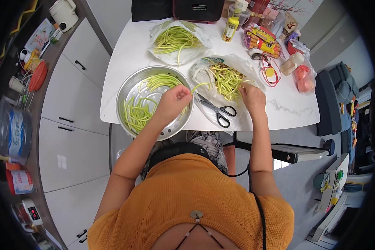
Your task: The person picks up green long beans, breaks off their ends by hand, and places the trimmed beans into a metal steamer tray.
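My left hand (171, 105) is closed in a pinch over the right rim of a perforated metal colander (125, 89). A green garlic scape (201, 85) pokes out from its fingertips. Cut lengths of scape (138, 116) lie in the colander in two loose heaps. My right hand (254, 100) is closed at the right side of an opened plastic bag (204, 73), and what its fingertips hold, if anything, I cannot make out. Short yellow-green pieces with brownish bits (228, 81) fill that bag. Black-handled scissors (221, 111) rest on plastic between my hands.
Behind the colander, another plastic bag (156, 54) holds long whole scapes (177, 39). A yellow bottle (231, 27), packaged sausages (262, 41), a red cord (275, 73) and a bagged pinkish item (305, 79) crowd the table's right side. White cabinets (75, 137) line the left.
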### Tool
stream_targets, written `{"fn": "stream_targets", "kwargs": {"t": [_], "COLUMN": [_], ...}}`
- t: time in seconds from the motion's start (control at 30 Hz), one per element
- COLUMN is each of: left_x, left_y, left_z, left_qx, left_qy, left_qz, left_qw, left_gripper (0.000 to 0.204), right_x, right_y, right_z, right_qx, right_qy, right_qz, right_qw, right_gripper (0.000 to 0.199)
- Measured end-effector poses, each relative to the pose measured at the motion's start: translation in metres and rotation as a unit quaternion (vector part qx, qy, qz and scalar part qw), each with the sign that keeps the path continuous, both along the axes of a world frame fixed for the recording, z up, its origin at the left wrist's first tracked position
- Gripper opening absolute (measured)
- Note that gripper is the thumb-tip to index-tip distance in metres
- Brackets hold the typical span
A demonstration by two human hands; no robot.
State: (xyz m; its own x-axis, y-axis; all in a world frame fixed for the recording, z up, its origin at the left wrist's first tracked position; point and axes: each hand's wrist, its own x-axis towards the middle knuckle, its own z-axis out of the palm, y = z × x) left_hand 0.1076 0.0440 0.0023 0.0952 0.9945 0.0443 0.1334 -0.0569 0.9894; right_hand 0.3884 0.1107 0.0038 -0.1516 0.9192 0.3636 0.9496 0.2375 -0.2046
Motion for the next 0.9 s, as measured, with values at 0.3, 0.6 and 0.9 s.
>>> {"fn": "stream_targets", "kwargs": {"t": [0.3, 0.6, 0.9], "left_x": [-0.001, 0.001, 0.002], "left_y": [0.005, 0.003, 0.002], "left_z": [-0.005, 0.0, 0.003], "left_qx": [0.017, -0.008, -0.001], "left_qy": [0.0, 0.001, 0.004], "left_qz": [0.009, -0.009, -0.001], "left_qw": [1.0, 1.0, 1.0], "left_gripper": [0.011, 0.005, 0.005], "right_x": [0.001, 0.002, 0.002], "right_y": [-0.002, -0.002, -0.003], "right_z": [0.0, 0.007, 0.02], "right_qx": [-0.041, 0.06, 0.039], "right_qy": [0.095, 0.088, 0.132], "right_qz": [-0.011, 0.088, 0.062], "right_qw": [0.995, 0.99, 0.989], "right_gripper": [0.022, 0.022, 0.016]}}
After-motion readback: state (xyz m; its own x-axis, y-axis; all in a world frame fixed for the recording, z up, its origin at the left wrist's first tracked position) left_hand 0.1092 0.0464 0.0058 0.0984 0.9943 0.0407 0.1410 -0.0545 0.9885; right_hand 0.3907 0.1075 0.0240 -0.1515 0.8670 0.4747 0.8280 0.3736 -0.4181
